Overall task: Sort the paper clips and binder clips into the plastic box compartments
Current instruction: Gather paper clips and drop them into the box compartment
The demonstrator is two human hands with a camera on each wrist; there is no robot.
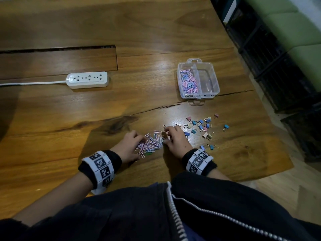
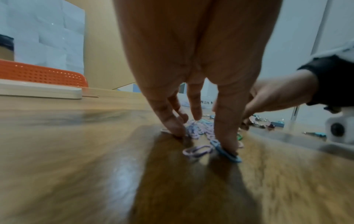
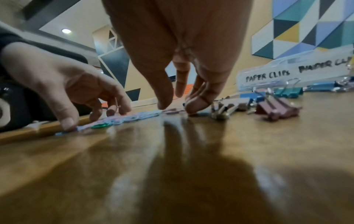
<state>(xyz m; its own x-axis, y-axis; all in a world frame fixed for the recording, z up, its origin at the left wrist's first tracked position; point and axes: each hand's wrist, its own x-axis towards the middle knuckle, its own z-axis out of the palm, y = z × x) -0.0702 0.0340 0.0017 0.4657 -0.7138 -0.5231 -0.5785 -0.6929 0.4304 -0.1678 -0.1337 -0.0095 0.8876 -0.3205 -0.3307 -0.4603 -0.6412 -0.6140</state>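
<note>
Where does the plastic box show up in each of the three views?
Head: plastic box upper right of centre, beyond the binder clips.
Left wrist: only a blurred sliver between the fingers.
Right wrist: right edge, its labelled front wall.
Shared landmark: the paper clip pile between both hands.

Left hand (image 1: 129, 146) and right hand (image 1: 175, 140) side by side, palms down, fingers (image 2: 226, 136) spread, tips lowered

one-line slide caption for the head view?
Both hands gather paper clips on the table; binder clips lie scattered before the plastic box.
</note>
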